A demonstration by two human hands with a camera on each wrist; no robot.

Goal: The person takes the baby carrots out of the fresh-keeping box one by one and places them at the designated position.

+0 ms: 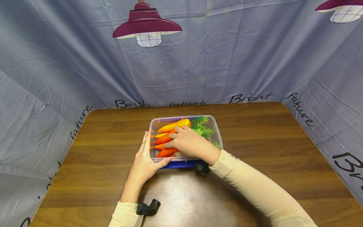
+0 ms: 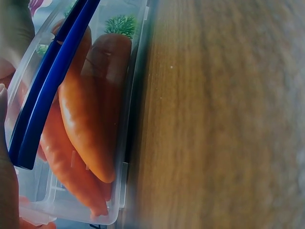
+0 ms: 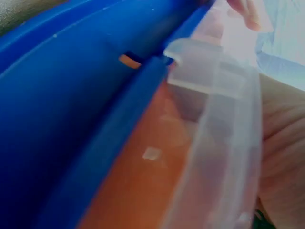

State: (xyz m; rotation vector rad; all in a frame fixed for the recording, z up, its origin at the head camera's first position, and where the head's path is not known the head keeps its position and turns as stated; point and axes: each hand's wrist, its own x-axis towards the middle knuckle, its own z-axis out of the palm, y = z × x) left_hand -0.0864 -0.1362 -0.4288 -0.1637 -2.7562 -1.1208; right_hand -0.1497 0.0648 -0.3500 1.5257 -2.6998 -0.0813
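Observation:
A clear plastic box (image 1: 184, 159) filled with toy-like carrots stands mid-table. A yellow-orange carrot (image 1: 173, 126) lies at the back, with red-orange ones in front; leafy green tops (image 1: 202, 130) point right. My left hand (image 1: 144, 164) rests against the box's front left corner, fingers straight along the left wall, thumb at the front rim. Inside the box, my right hand (image 1: 190, 142) bends its fingers round a red-orange carrot (image 1: 163, 139), hiding part of it. Through the wall, orange carrots (image 2: 86, 124) show in the left wrist view.
A blue plastic part (image 1: 178, 164) shows along the box's front, large in the right wrist view. Black wrist devices (image 1: 148, 208) sit on both arms. The wooden table (image 1: 255, 135) meets a printed grey-blue curtain (image 1: 181, 69) at the back and sides.

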